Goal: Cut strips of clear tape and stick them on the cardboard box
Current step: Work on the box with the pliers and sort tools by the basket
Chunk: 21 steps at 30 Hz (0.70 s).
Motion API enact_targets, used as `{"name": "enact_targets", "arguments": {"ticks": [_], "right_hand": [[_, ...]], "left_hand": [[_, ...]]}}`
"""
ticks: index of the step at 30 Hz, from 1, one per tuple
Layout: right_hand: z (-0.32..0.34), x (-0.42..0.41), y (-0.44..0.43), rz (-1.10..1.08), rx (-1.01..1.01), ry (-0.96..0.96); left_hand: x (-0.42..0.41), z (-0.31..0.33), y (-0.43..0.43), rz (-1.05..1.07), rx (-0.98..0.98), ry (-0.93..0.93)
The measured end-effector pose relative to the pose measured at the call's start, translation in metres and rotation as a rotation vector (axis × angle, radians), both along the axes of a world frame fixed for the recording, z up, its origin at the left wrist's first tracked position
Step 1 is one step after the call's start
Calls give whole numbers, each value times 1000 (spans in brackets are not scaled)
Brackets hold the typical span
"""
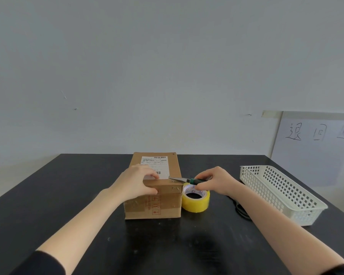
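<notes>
on white sheet point(314, 155) well right of cardboard box point(173, 209), handwritten 退 回 plus a third character cut by the edge. on top of cardboard box, shipping label point(154, 163) with barcodes, print unreadable. on its near face, red handling symbols point(156, 205).

Both arms reach forward from the lower corners of the view, bare from wrist to near the elbow, with dark sleeves point(38, 262) showing at the bottom edge. The left forearm point(83, 221) angles up and to the right. The left hand point(138, 181) sits palm down over the near top edge of the cardboard box point(167, 203) and holds it – bent fingers on the top face, thumb pressed against the front face. The right forearm point(276, 223) angles up and to the left, its wrist low above the counter. The right hand point(216, 180) is curled around the green handle of a bladed tool point(184, 180), knuckles up – the blade points left towards the left hand's fingertips.
</notes>
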State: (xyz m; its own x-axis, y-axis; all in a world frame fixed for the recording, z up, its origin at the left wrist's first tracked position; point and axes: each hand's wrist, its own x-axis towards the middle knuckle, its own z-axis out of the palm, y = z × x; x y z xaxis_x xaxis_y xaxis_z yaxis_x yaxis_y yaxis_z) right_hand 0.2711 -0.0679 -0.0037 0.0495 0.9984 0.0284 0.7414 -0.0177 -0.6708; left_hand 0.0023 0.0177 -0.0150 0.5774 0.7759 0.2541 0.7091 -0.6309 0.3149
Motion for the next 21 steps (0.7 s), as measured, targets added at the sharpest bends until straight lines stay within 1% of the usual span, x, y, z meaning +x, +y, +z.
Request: {"name": "enact_targets", "arguments": {"ticks": [8,13,15,21], "right_hand": [[-9,-1,0,-30,11,66],[-9,-1,1,-20,7,55],[-5,0,2,15,-13,6],[28,3,10,117,-61,-230]], "left_hand": [[0,-1,0,9,-4,-12],[1,-2,1,12,-5,-10],[0,-2,2,12,-5,-9],[1,-2,0,11,5,-14]]}}
